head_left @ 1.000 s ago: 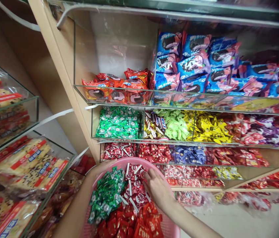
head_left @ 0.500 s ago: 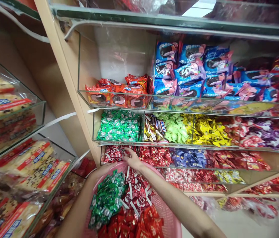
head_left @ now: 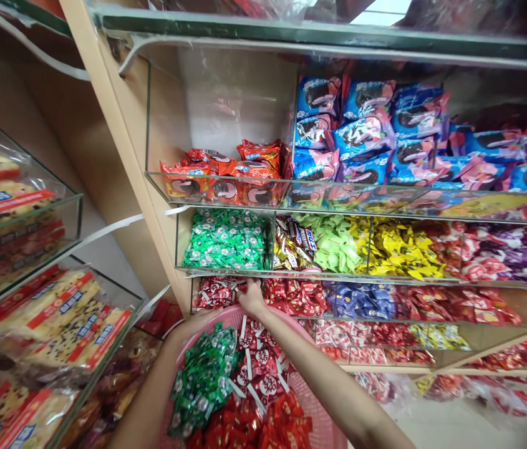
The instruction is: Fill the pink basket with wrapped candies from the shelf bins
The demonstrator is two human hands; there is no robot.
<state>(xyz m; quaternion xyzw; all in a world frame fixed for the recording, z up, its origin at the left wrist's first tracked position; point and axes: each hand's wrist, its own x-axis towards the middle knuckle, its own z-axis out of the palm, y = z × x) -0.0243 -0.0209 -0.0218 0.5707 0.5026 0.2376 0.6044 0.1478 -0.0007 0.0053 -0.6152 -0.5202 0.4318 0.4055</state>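
Observation:
A pink plastic basket (head_left: 326, 399) stands at the bottom centre, filled with green-wrapped candies (head_left: 204, 374), dark red and white packets (head_left: 263, 362) and bright red packets (head_left: 244, 430). My left hand (head_left: 200, 321) is closed on the basket's far left rim, its fingertips mostly hidden. Over that far rim reaches my right hand (head_left: 251, 295), at the shelf compartment of red and white candies (head_left: 216, 292). Its fingers point down among those candies and are largely hidden, so their grip cannot be made out.
Above lies a glass shelf of green (head_left: 226, 240), light green and yellow candies (head_left: 401, 249). Higher up sit orange-red packs (head_left: 223, 171) and blue biscuit packs (head_left: 366, 131). A wooden upright (head_left: 118, 143) divides these from bagged bread (head_left: 76, 312) at left. Lower right are more red candies.
My right hand's fingers, raised and apart before, have dipped lower into the red and white candies. My left hand stays on the basket rim. The view has shifted slightly.

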